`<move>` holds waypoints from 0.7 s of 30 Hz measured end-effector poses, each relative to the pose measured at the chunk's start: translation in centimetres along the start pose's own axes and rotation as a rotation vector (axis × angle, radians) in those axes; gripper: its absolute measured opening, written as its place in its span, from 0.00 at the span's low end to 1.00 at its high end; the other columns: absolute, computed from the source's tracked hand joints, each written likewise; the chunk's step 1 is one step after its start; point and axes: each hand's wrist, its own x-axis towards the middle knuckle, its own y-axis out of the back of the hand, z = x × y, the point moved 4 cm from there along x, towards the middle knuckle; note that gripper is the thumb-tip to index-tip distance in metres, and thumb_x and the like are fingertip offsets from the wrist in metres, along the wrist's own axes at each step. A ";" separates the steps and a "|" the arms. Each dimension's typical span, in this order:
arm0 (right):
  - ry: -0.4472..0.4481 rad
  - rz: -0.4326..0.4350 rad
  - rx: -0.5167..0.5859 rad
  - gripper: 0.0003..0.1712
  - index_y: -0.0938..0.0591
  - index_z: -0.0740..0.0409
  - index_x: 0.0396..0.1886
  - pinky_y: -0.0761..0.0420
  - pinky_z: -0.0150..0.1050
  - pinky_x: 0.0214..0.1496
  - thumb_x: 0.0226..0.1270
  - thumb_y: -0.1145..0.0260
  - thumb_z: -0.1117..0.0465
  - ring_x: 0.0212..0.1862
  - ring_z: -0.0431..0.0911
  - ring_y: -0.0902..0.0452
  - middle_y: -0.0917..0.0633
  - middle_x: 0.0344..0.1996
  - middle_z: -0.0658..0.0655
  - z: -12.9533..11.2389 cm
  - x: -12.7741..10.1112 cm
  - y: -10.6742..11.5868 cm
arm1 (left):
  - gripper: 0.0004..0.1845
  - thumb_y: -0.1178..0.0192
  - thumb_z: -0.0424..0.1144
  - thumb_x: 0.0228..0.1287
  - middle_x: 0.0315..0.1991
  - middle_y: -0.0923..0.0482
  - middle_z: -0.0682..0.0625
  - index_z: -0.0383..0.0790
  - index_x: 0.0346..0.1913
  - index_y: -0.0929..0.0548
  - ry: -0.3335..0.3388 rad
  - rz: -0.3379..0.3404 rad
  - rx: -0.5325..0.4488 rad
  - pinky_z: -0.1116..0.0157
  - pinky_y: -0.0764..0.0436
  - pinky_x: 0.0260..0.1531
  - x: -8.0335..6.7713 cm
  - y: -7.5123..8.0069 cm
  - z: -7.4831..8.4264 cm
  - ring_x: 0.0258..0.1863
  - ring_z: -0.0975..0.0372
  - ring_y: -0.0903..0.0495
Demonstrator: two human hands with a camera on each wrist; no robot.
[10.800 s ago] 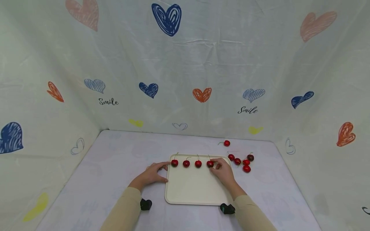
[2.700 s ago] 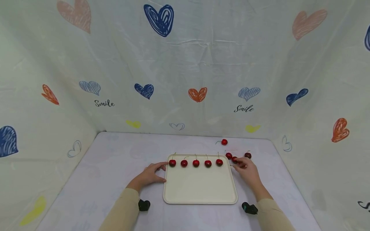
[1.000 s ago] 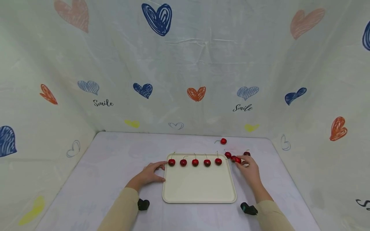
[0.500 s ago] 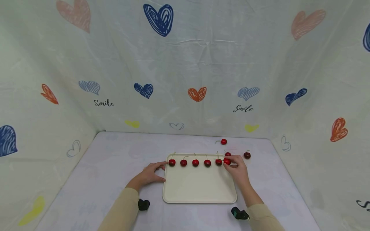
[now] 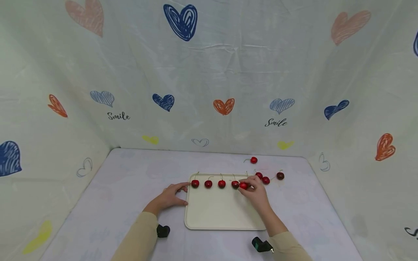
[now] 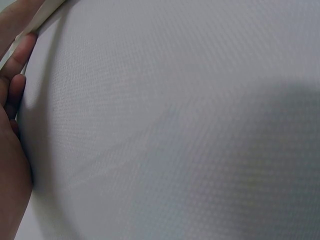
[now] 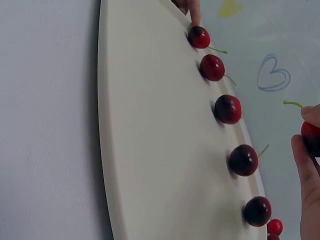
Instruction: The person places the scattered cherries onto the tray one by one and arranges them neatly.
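My right hand pinches a red cherry between thumb and fingers above the right part of a cream tray. In the right wrist view this held cherry has its green stem pointing up and away. A row of several dark red cherries lies along the tray's far edge, stems mostly pointing away. The rightmost one shows in the right wrist view but is covered by my right hand in the head view. My left hand touches the tray's left rim, thumb and index finger spread apart.
Several loose cherries lie on the white table past the tray's right corner, including a dark one and one farther back. A heart-printed curtain stands behind. Black devices sit at both wrists.
My right hand has carried a cherry from the loose group leftward over the tray. Since the oldest frame the row has gained a cherry at its right end. My left hand stays at the rim.
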 end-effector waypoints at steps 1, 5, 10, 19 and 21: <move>-0.005 -0.011 0.004 0.16 0.13 0.66 0.40 0.21 0.29 0.40 0.49 0.25 0.76 0.42 0.46 0.27 0.26 0.41 0.57 -0.1 -0.1 -0.3 | 0.40 0.22 0.46 0.45 0.44 0.27 0.63 0.50 0.65 0.25 -0.003 0.000 0.000 0.43 0.40 0.58 0.0 0.0 0.0 0.50 0.59 0.33; -0.023 -0.065 0.056 0.17 0.13 0.67 0.41 0.20 0.30 0.41 0.49 0.25 0.76 0.41 0.48 0.24 0.27 0.41 0.58 -0.2 -0.4 -1.7 | 0.40 0.22 0.46 0.46 0.44 0.27 0.64 0.51 0.65 0.25 -0.003 0.004 0.001 0.44 0.40 0.58 0.1 -0.1 -0.1 0.51 0.60 0.32; -0.061 -0.127 0.115 0.17 0.14 0.70 0.44 0.20 0.30 0.41 0.51 0.27 0.78 0.41 0.46 0.22 0.28 0.43 0.58 -0.3 -0.9 -3.4 | 0.40 0.22 0.46 0.46 0.44 0.27 0.64 0.51 0.66 0.26 0.006 0.001 -0.005 0.47 0.35 0.56 -0.1 0.0 0.0 0.52 0.59 0.33; -0.058 -0.231 0.236 0.20 0.19 0.79 0.48 0.20 0.31 0.43 0.52 0.34 0.83 0.44 0.49 0.24 0.28 0.44 0.62 -3.4 -2.3 -5.6 | 0.40 0.22 0.45 0.46 0.44 0.27 0.63 0.51 0.65 0.25 0.001 0.004 -0.007 0.46 0.36 0.57 -0.2 0.3 0.3 0.51 0.59 0.33; -0.054 -0.257 0.237 0.20 0.20 0.79 0.48 0.20 0.31 0.43 0.52 0.36 0.83 0.46 0.48 0.23 0.28 0.47 0.65 -3.6 -2.5 -6.2 | 0.40 0.22 0.45 0.46 0.43 0.27 0.63 0.51 0.65 0.25 0.004 0.006 -0.007 0.45 0.36 0.57 -0.2 0.2 0.2 0.51 0.59 0.33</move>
